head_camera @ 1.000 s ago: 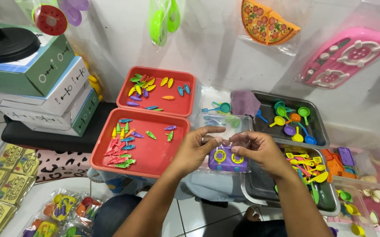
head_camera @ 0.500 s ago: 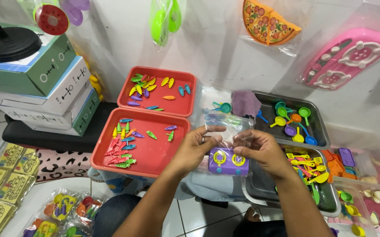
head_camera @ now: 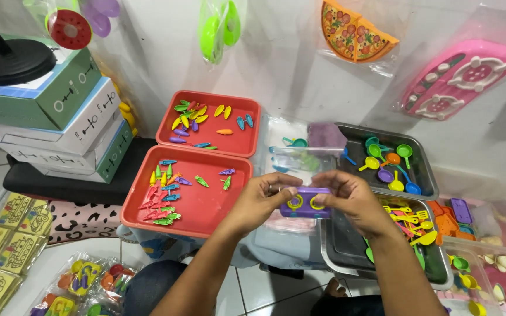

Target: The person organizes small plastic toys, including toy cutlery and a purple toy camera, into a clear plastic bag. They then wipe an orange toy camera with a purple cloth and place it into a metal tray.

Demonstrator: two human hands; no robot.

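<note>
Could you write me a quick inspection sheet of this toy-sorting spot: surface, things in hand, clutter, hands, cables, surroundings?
Surface: two red trays, near tray and far tray, beside two metal trays.
Job's things: purple toy stove with two yellow rings, held at both ends; it seems to be in a clear bag.
Clutter: small plastic carrots in the near tray, toy vegetables in the far one, coloured toy pans and yellow utensils in the metal trays.
Hands: left hand and right hand each grip the stove.
Cables: nothing seen.
Surroundings: stacked boxes at left, bagged toys hung on the wall, including a toy pizza.
</note>
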